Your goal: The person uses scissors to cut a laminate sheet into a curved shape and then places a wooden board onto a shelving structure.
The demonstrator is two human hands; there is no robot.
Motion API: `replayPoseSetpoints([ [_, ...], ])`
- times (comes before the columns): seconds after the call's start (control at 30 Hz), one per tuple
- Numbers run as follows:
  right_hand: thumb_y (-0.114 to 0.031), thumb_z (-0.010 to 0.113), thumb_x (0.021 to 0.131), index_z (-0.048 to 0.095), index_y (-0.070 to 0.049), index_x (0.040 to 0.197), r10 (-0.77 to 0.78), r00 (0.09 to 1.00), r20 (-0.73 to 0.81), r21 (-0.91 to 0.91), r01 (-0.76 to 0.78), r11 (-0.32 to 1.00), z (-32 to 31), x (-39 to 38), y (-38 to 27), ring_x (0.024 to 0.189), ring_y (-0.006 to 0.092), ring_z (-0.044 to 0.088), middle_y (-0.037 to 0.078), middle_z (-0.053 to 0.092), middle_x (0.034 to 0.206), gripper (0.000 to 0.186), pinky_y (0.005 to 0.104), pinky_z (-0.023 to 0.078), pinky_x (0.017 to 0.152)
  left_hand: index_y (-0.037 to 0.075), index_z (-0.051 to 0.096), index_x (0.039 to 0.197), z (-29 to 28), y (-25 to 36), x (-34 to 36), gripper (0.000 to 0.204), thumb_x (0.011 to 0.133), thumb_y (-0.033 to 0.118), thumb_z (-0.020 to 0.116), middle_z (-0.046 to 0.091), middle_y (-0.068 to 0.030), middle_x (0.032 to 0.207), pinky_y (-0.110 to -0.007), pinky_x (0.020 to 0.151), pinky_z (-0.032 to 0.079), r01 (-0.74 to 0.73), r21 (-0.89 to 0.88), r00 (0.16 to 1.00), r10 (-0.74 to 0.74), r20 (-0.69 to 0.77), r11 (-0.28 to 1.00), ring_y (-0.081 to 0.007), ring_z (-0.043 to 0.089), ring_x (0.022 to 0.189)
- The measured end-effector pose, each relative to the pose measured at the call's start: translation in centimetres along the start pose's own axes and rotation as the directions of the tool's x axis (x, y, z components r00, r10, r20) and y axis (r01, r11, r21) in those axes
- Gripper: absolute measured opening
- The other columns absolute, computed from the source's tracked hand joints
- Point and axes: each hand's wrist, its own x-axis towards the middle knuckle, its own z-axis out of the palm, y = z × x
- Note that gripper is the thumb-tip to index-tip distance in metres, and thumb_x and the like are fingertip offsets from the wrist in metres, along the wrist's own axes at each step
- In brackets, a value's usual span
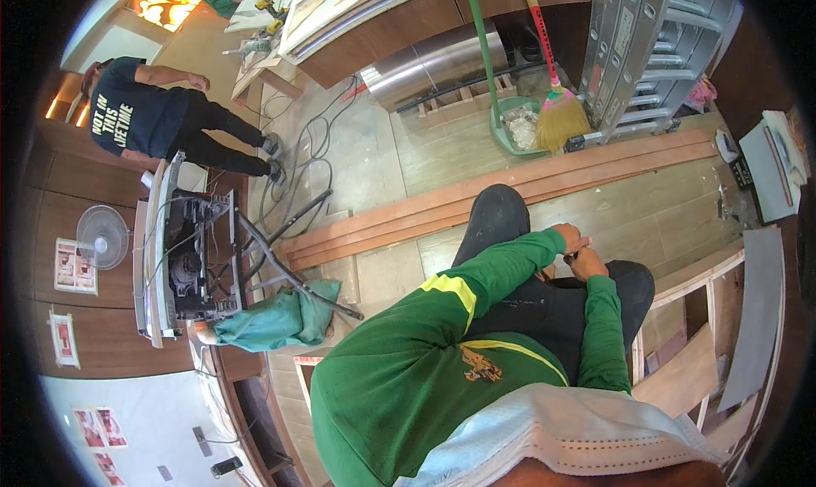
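Observation:
My left hand (571,238) and my right hand (588,264) are close together above my lap, between my bent knees. The fingers of both are curled closed. A small dark thing (571,256) shows between them, too small and too covered to name. Both forearms are in green sleeves, the left one with a yellow band. Dark trousers (510,317) lie beneath the hands. Just past my knees, long reddish-brown wooden boards (510,181) lie side by side on the floor.
An aluminium ladder (625,62), a straw broom (561,117) and a green dustpan (500,132) stand beyond the boards. On the left are a table saw (191,249), cables (314,147) and a co-worker (161,113). A wooden frame (714,270) is at my right.

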Motion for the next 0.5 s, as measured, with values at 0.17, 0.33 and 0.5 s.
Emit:
replayPoseSetpoints([
  [0.17, -0.032, 0.066, 0.088, 0.065, 0.003, 0.114, -0.037, 0.999, -0.010, -0.017, 0.037, 0.999, 0.3, 0.2, -0.1, 0.105, 0.0434, 0.063, 0.029, 0.065, 0.112, 0.044, 0.0490, 0.049, 0.091, 0.000, 0.074, 0.092, 0.2, -0.3, 0.0, 0.074, 0.096, 0.062, 0.034, 0.069, -0.0263, 0.097, -0.051, 0.088, 0.049, 0.023, 0.006, 1.000, -0.023, -0.006, 1.000, -0.0432, 0.065, 0.094],
  [0.33, -0.033, 0.066, 0.088, 0.065, 0.004, 0.113, -0.024, 1.000, -0.005, -0.032, 0.023, 0.999, 0.4, 0.4, 0.1, 0.105, 0.0435, 0.063, 0.029, 0.065, 0.113, 0.044, 0.0490, 0.050, 0.091, 0.000, 0.074, 0.093, 0.0, -0.1, -0.2, 0.073, 0.098, 0.060, 0.031, 0.069, -0.0257, 0.101, -0.050, 0.089, 0.049, 0.002, 0.020, 1.000, -0.002, 0.001, 1.000, -0.0432, 0.065, 0.096],
  [0.5, -0.033, 0.066, 0.088, 0.065, 0.004, 0.112, -0.006, 1.000, 0.013, -0.034, 0.006, 0.999, 0.4, 0.5, 0.1, 0.105, 0.0433, 0.063, 0.029, 0.064, 0.113, 0.044, 0.0493, 0.050, 0.091, 0.000, 0.073, 0.097, -0.6, 0.6, -0.8, 0.071, 0.100, 0.057, 0.031, 0.068, -0.0263, 0.106, -0.050, 0.092, 0.048, 0.003, 0.017, 0.999, -0.004, 0.042, 1.000, -0.0433, 0.063, 0.102],
])
